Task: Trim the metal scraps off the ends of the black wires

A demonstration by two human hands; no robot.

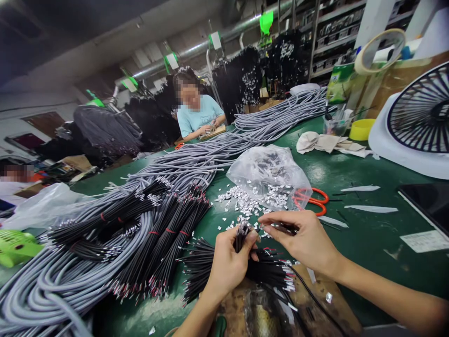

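Note:
My left hand (229, 260) is closed around a small bundle of black wires (241, 238), their tips pointing up. Close beside it, my right hand (305, 236) pinches at the wire tips; what lies between its thumb and forefinger is too small to make out. Below both hands is a pile of cut black wires (199, 264) with bare or red-tinged ends, partly hidden by my left hand. Just beyond my fingers, small silvery metal pieces (242, 199) lie scattered, spilling from a clear plastic bag (270, 166).
Orange-handled scissors (317, 202) lie by the bag. Banded black wire bundles (168, 238) and long grey cables (140, 262) fill the left side. At right are a white fan (417, 117), a dark tablet-like device (430, 206) and a cloth (326, 142). A co-worker (198, 114) sits across the table.

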